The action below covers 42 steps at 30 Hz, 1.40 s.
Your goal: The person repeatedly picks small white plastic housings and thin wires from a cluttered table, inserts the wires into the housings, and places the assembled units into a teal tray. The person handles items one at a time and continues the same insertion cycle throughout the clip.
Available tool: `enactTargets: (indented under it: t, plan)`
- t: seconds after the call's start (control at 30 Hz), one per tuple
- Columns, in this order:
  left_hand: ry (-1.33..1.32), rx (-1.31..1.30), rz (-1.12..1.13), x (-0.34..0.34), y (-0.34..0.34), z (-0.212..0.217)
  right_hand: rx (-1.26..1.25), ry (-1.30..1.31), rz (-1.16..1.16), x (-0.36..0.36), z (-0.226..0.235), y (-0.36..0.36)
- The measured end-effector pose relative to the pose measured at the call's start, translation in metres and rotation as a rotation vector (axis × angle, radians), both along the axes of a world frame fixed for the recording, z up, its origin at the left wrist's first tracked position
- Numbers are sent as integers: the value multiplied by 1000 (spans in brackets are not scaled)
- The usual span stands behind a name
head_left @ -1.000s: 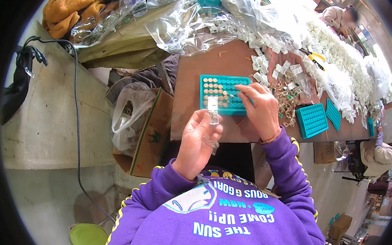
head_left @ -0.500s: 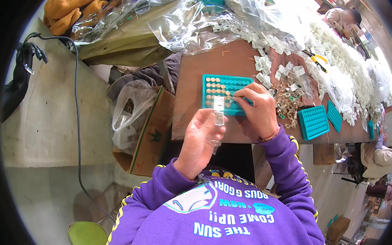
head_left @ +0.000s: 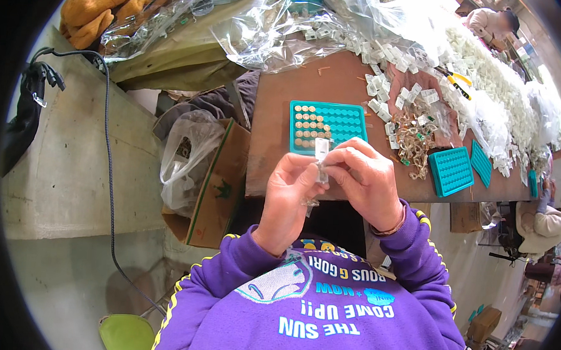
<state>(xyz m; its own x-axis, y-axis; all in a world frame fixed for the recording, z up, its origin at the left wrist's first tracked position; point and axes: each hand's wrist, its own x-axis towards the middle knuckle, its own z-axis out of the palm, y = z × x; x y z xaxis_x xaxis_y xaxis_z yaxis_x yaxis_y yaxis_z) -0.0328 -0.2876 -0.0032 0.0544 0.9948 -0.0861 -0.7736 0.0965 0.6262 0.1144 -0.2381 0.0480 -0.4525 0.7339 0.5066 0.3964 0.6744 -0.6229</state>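
Note:
My left hand (head_left: 289,191) holds a small clear plastic case (head_left: 322,148) upright between thumb and fingers, with more clear plastic hanging below the palm. Meeting it from the right, my right hand (head_left: 371,182) pinches thumb and fingertips together at the case's side; what lies between those fingertips is hidden. Just beyond both hands is a teal tray (head_left: 348,123) with rows of round pockets. Small round metallic discs (head_left: 304,125), like button cells, fill its left part, while the pockets on the right hold none.
To the right lie tangled clear pieces (head_left: 413,143), two more teal trays (head_left: 451,172) and yellow-handled pliers (head_left: 458,84). A large heap of clear plastic cases (head_left: 484,90) covers the far right. A cardboard box (head_left: 214,197) with a plastic bag stands left of the table (head_left: 277,100). Other people sit farther off.
My right hand has left the tray and come down toward me to the clear case. My left hand has shifted slightly right, still holding the case.

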Motion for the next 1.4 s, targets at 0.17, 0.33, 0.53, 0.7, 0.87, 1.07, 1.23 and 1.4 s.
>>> enactTargets:
  t: [0.17, 0.33, 0.53, 0.7, 0.87, 1.07, 1.23, 1.4]
  plan:
    - [-91, -36, 18, 2, -2, 4, 147, -52, -34, -3, -3, -10]
    - [-50, 16, 44, 5, -7, 6, 336, -29, -15, -2, -15, -13]
    - [-140, 36, -64, 3, -4, 6, 164, 142, -60, 3, -13, -14]
    - [-184, -75, -224, 6, -6, 11, -855, 484, 64, 20, -2, 3]
    - [-251, -124, -253, 11, -2, 12, -240, 280, -215, 8, -18, -12]
    - [-223, -55, -279, 11, 0, 13, 336, 181, -90, 7, -19, -11]
    - [-403, -38, -372, 6, 3, 13, 290, 66, 113, 18, -10, -5]
    - [-279, -99, -325, 8, -1, 15, 431, -38, 89, 18, -10, -2]
